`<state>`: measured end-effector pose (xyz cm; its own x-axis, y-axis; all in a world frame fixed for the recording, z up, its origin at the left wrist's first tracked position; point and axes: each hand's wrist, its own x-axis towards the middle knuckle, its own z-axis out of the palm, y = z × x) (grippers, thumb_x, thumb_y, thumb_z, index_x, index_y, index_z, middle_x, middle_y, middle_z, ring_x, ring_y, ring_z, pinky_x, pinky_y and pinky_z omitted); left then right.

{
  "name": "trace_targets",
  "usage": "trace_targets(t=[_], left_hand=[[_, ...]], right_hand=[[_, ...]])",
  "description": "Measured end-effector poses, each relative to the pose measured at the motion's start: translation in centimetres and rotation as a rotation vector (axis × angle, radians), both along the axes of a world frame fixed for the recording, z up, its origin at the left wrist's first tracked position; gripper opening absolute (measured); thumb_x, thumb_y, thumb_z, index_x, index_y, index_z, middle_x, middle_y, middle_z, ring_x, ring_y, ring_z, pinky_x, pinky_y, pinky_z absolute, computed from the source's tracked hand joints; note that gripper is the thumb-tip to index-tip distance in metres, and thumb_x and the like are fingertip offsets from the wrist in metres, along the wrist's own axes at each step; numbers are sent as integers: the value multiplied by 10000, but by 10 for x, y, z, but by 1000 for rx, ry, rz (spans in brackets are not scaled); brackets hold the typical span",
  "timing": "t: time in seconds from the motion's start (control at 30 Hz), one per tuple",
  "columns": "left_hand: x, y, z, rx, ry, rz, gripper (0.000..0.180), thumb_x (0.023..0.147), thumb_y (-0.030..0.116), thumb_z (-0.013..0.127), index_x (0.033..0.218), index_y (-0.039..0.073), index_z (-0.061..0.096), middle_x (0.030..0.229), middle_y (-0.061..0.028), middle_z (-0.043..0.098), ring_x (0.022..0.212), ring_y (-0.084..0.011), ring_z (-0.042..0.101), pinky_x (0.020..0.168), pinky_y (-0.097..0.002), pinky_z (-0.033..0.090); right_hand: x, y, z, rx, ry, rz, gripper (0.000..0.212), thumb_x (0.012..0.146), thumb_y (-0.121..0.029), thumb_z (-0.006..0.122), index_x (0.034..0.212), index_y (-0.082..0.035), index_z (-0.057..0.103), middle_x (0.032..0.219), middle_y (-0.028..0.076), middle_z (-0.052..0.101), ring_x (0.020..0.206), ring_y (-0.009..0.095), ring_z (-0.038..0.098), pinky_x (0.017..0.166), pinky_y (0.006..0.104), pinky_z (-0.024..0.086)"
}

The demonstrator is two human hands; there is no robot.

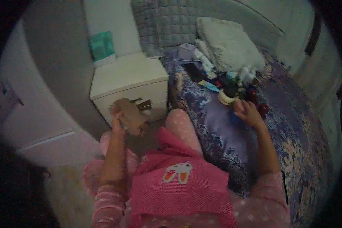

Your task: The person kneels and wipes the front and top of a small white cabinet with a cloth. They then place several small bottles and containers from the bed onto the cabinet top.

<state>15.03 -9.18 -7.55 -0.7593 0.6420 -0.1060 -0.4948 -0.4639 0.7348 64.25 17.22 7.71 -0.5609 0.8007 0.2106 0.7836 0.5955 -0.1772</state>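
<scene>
A tan cloth [132, 116] hangs bunched from my left hand [118, 123], whose fingers are closed on it in front of the white nightstand [129, 74]. Over the bed, my right hand [250, 114] has its fingers curled at the near edge of a pile of small items; what they hold is too dim to make out. Just beyond it stands a round jar [227, 97] with a pale yellowish side and dark top. A blue and yellow tube [209, 86] lies farther left, and dark red items [262, 110] lie to the hand's right.
A purple patterned cover [292, 133] spreads over the bed. Toward the headboard [171, 30] lie a folded whitish pillow or blanket [231, 45] and a lilac box [186, 50]. A green packet [101, 45] stands on the nightstand. Left is a pale cabinet [45, 110].
</scene>
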Motion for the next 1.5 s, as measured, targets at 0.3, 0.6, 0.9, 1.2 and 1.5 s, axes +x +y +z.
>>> trace_targets(t=[0.3,0.6,0.9,1.2,1.5], left_hand=[[-4,23,-16,-56,-158,-77,251,778,215,615,985,80,568,825,-33,581,799,-169,555,717,-336,467],[-2,58,49,-558,94,-76,284,688,245,705,857,36,612,794,-22,563,737,-138,521,658,-328,422],[-30,68,-8,-150,-81,119,488,741,223,672,1154,4,530,939,-60,581,810,-175,556,682,-305,465],[-41,49,16,-413,-188,283,338,858,248,577,987,-56,647,894,-96,641,830,-120,567,713,-317,475],[-49,58,12,-618,156,325,454,836,167,591,1210,-61,470,1167,-121,519,1044,-188,481,898,-313,386]], right_hand=[[5,19,-30,65,263,-102,789,695,-407,735,1317,-56,400,1261,247,446,1169,409,408,923,486,393],[-135,-31,40,-45,604,268,759,695,-200,767,1326,-34,379,1338,164,403,1217,294,415,986,395,374],[-461,-19,-8,-149,555,815,747,680,-259,781,1284,1,427,1227,163,485,1139,275,482,971,352,380],[-687,-27,-68,-10,347,862,639,668,-334,762,1190,-59,516,1160,215,511,1065,354,508,853,450,456],[-832,-21,-90,103,573,732,685,643,-179,764,1250,-80,462,1308,262,338,1168,440,389,920,468,417]])
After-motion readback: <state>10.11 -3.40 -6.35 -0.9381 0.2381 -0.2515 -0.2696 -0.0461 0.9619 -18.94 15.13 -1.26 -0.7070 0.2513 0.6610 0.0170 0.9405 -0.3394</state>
